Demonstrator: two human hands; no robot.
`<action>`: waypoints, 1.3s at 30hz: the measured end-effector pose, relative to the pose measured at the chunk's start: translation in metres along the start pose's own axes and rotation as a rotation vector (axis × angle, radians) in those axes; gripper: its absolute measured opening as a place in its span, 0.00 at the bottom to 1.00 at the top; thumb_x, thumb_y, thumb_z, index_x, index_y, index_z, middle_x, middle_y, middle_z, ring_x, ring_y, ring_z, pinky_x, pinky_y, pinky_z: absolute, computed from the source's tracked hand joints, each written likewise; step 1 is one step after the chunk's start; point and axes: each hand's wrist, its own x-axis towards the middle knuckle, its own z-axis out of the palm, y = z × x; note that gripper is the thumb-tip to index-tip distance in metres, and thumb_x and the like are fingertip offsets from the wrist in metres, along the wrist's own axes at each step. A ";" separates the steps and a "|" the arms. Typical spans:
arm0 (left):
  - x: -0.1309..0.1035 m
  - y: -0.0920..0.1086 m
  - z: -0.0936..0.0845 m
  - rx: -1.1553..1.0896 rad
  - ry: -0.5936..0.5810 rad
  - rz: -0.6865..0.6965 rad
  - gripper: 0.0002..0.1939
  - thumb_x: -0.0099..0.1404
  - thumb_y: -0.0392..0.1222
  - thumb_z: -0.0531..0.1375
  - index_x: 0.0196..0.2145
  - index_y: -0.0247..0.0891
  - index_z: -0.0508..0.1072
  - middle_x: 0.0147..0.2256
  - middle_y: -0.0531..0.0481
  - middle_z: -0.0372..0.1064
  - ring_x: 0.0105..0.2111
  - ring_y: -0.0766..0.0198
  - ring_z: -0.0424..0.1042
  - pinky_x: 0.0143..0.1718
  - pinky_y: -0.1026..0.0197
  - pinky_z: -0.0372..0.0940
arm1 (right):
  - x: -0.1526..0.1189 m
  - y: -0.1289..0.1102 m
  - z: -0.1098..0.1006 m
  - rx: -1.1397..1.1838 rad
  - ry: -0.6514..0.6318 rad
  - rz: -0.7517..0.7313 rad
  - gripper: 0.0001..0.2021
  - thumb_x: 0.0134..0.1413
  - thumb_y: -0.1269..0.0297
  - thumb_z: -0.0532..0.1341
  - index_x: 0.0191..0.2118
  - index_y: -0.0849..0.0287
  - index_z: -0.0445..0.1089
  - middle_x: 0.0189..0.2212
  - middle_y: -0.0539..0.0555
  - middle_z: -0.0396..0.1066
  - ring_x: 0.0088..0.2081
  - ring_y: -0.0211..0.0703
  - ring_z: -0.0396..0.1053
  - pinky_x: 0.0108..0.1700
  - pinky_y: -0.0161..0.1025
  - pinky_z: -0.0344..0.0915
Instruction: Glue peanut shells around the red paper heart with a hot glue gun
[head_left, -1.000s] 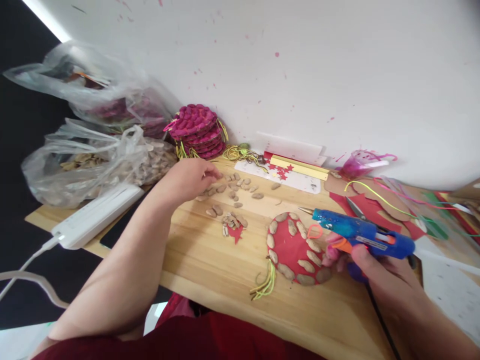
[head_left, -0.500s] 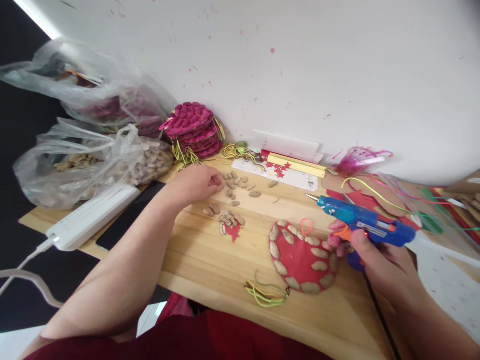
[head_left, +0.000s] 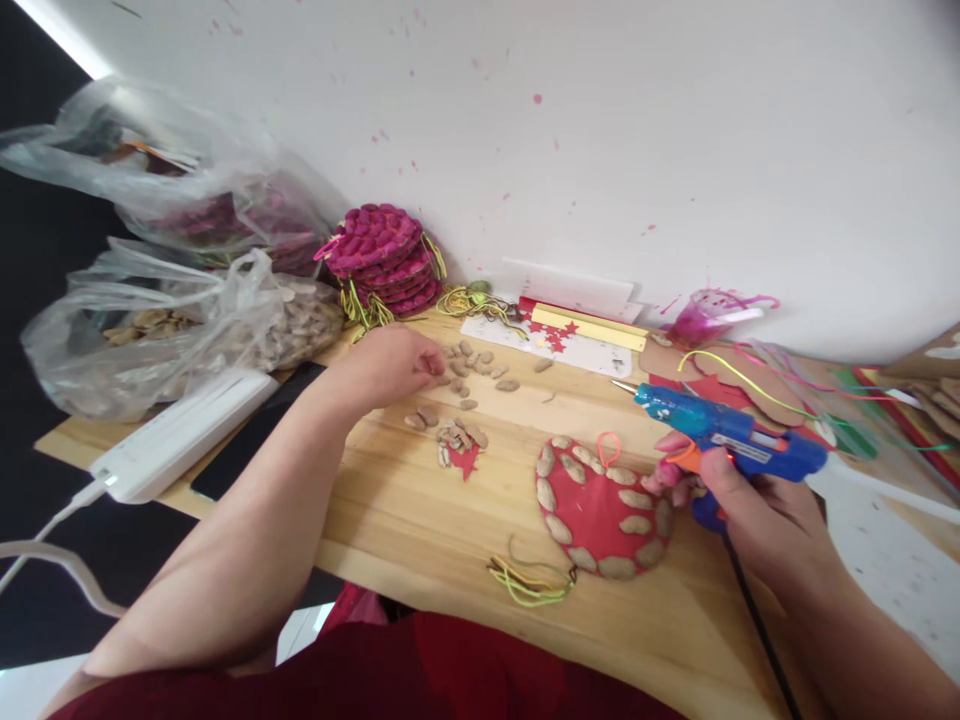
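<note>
My right hand (head_left: 780, 530) is wrapped round a blue hot glue gun (head_left: 731, 435) with an orange trigger, its metal nozzle pointing left. Beneath the nozzle lies a round red disc (head_left: 589, 510) edged with peanuts, with an orange loop on top and a yellow-green thread tassel (head_left: 532, 582) at its lower edge. My right fingertips are close to the disc's right rim. Over at the loose peanuts (head_left: 480, 365), my left hand (head_left: 394, 365) has its fingers curled together at the pile's left side; whatever is between the fingertips is hidden.
Peanut shell scraps lie on a red paper piece (head_left: 466, 462). Behind stand stacked magenta peanut discs (head_left: 382, 255) and plastic bags (head_left: 180, 320). A white power strip (head_left: 180, 435) and black phone (head_left: 259, 430) are at left. Red paper stars (head_left: 555, 338) and cords (head_left: 742, 375) lie along the wall.
The view has shifted slightly. My left hand stays at the peanut pile with its fingers curled in, and my right hand keeps the glue gun above the disc's right side.
</note>
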 end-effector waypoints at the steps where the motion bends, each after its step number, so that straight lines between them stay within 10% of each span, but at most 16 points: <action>1: 0.001 0.001 0.000 0.024 -0.002 0.005 0.16 0.61 0.35 0.58 0.41 0.40 0.84 0.41 0.49 0.83 0.42 0.56 0.79 0.44 0.60 0.66 | 0.000 0.000 0.001 0.021 0.005 0.010 0.22 0.59 0.38 0.65 0.33 0.53 0.74 0.28 0.58 0.76 0.27 0.48 0.74 0.28 0.42 0.70; 23: -0.006 0.008 -0.007 0.146 0.027 -0.067 0.14 0.64 0.43 0.59 0.42 0.40 0.83 0.36 0.49 0.82 0.34 0.57 0.73 0.36 0.61 0.61 | 0.014 0.002 0.012 0.334 -0.060 0.073 0.30 0.52 0.30 0.66 0.33 0.58 0.71 0.22 0.48 0.70 0.21 0.36 0.72 0.21 0.30 0.64; 26: -0.017 0.026 -0.006 -0.029 0.195 0.063 0.12 0.64 0.45 0.60 0.38 0.43 0.83 0.35 0.51 0.81 0.34 0.58 0.74 0.38 0.60 0.64 | 0.014 0.002 0.012 0.334 -0.066 0.061 0.30 0.53 0.30 0.65 0.33 0.58 0.71 0.22 0.48 0.70 0.22 0.36 0.73 0.21 0.31 0.63; 31: -0.031 0.087 0.008 -0.151 0.164 0.720 0.13 0.73 0.43 0.57 0.36 0.43 0.82 0.35 0.50 0.79 0.36 0.62 0.74 0.41 0.60 0.65 | 0.013 0.001 0.014 0.354 -0.060 0.061 0.29 0.53 0.32 0.66 0.32 0.58 0.71 0.21 0.47 0.70 0.21 0.35 0.72 0.22 0.31 0.65; 39: -0.021 0.117 0.033 0.001 0.089 0.827 0.12 0.75 0.37 0.57 0.39 0.40 0.81 0.35 0.47 0.75 0.38 0.56 0.71 0.43 0.55 0.65 | 0.015 0.001 0.014 0.352 -0.075 0.071 0.28 0.53 0.32 0.66 0.31 0.58 0.71 0.21 0.47 0.70 0.21 0.34 0.70 0.22 0.31 0.64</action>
